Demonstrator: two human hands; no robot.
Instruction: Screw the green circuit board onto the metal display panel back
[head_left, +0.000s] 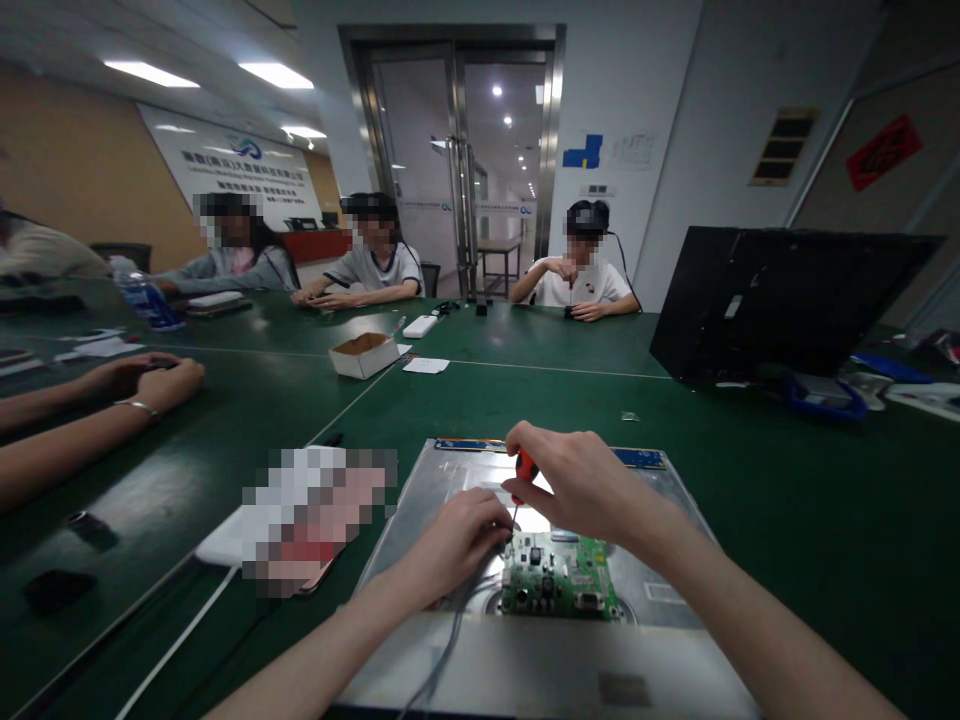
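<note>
My right hand grips a screwdriver with an orange and black handle. The shaft points down at the upper left corner of a green circuit board. Beside the tip, my left hand has its fingers pinched close to that same corner; whatever they may hold is hidden. The board lies on the metal back of a flat display panel, which has a blue strip along its far edge. A grey cable runs from the board's left side toward me.
Left of the panel lie a white device with a cable and a pinkish phone-like item. Farther off are an open white box, a black monitor and a blue tray. Another person's hands rest at left; several people sit across the table.
</note>
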